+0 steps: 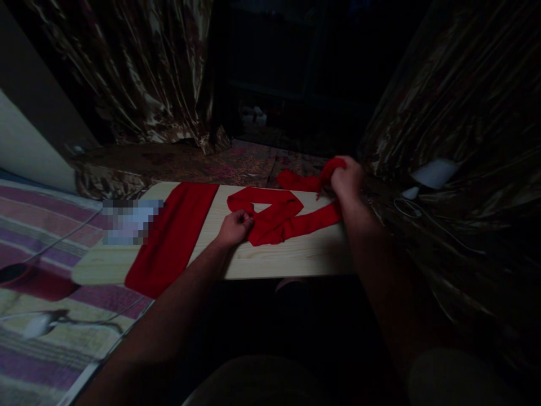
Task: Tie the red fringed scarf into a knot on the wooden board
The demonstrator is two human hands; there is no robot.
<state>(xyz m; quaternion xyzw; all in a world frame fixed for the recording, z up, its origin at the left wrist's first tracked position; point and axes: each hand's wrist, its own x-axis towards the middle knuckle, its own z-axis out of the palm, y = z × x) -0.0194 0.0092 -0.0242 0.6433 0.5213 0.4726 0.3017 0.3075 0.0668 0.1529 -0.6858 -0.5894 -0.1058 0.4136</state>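
Right by the left hand's fingertips there's bare wood to play with: pale wooden board shows on their near side down to the close edge, and more opens leftward. Over to the right hand, and it's tighter there, up by the board's far right corner, the far edge running just left of those fingers. Look at the poses: the left hand lies low, knuckles up, fingers curled in against the cloth, though whether they pinch it I can't tell; the right, its arm stretched out further, has a bunched fold firmly in its grasp. And the cloth itself, a long red strip, zigzags flat between the two hands, creased where it doubles back, with a loose length lying left of the right fingers, out by the far edge. Further left of the left fingers, a wide red band crosses the board; past that, a blurred-out item, then a striped cover. Beyond both hands, dark curtains.
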